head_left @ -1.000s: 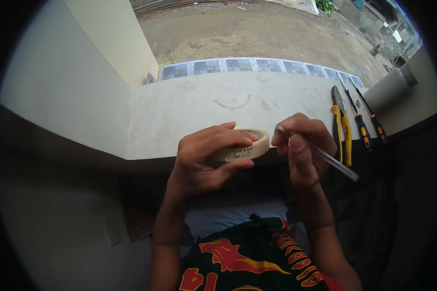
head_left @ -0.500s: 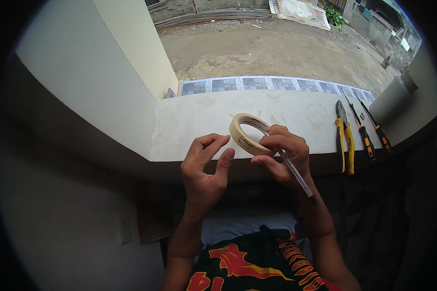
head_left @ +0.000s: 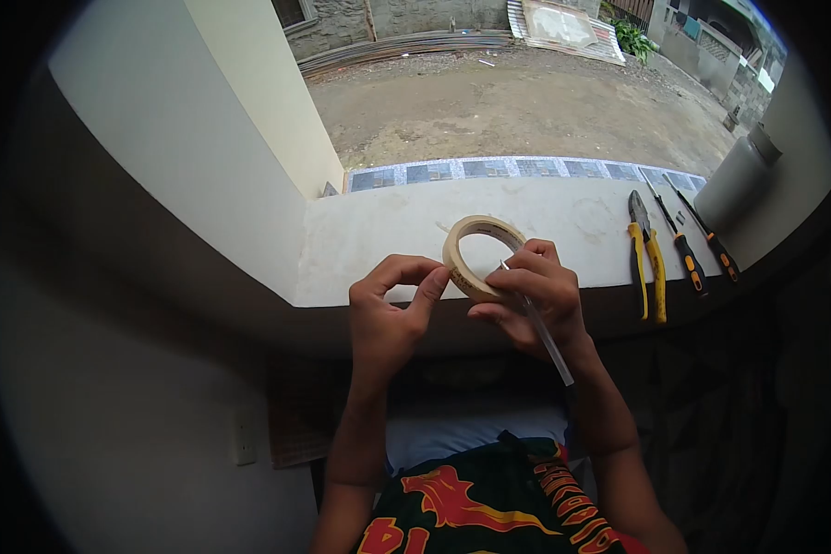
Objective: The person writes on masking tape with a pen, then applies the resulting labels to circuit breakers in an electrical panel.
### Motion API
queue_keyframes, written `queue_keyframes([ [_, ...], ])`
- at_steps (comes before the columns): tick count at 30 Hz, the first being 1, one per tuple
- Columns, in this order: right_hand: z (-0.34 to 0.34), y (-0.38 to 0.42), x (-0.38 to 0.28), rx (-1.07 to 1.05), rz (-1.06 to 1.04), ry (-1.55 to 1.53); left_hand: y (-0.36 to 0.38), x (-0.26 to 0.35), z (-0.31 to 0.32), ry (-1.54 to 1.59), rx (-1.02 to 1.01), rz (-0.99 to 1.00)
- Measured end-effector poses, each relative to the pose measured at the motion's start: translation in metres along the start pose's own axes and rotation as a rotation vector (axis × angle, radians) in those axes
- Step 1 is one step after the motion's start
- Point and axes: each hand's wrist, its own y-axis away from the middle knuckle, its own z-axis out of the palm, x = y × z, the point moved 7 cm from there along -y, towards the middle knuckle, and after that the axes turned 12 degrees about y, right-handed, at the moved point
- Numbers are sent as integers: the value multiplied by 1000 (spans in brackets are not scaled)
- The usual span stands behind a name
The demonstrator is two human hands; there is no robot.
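A roll of beige masking tape (head_left: 469,281) with handwriting on its outer side is held up over the front edge of the white ledge. My right hand (head_left: 543,294) grips the roll's right side. That same hand also holds a thin, clear, straw-like tube (head_left: 550,343), which slants down toward the wrist. My left hand (head_left: 390,309) has its thumb and index finger pinched together at the roll's left outer face, touching the tape. Whether a loose tape end lies between these fingertips is too small to tell.
Yellow-handled pliers (head_left: 646,263) lie at the right of the white ledge (head_left: 369,240). Beside them are two screwdrivers (head_left: 690,263) (head_left: 722,257) with black and orange handles. A grey bottle (head_left: 740,180) stands against the right wall. A white wall (head_left: 203,157) borders the left.
My left thumb and index finger have closed together and come up to the tape roll's left side. The roll has turned slightly, its opening facing me more. The view has shifted a little.
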Motion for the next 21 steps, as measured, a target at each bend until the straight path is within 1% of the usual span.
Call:
queue_keyframes([
  [1, 0, 1, 1, -16, -5, 0, -2, 0, -1, 0, -2, 1],
  [3, -2, 1, 1, -31, -9, 1, -7, 1, 4, -34, -115, 10],
  [4, -4, 1, 1, -37, -3, -9, -9, 0, 3, -34, -116, 11],
  [6, -7, 1, 0, -39, 2, -17, -10, 5, 10, -115, -215, 154],
  [7, -8, 1, 3, -43, 43, -51, -10, 5, 11, -115, -218, 158],
  [9, -10, 2, 5, -43, 87, -81, -6, 11, 17, -165, -231, 308],
  [11, -12, 2, 7, 1, 157, -66, -4, 9, 22, -151, -228, 331],
  [12, -11, 4, 6, 6, 160, -63, -3, 9, 23, -137, -219, 353],
  [14, -11, 8, 13, 45, 245, -87, -1, 6, 25, -146, -228, 356],
  [16, -13, 9, 15, 55, 250, -49, -1, 4, 29, -155, -236, 360],
  [18, -15, 9, 16, 67, 258, -13, -2, -1, 32, -90, -256, 303],
  [21, -19, 9, 20, 93, 271, 39, -1, -1, 38, -34, -295, 277],
])
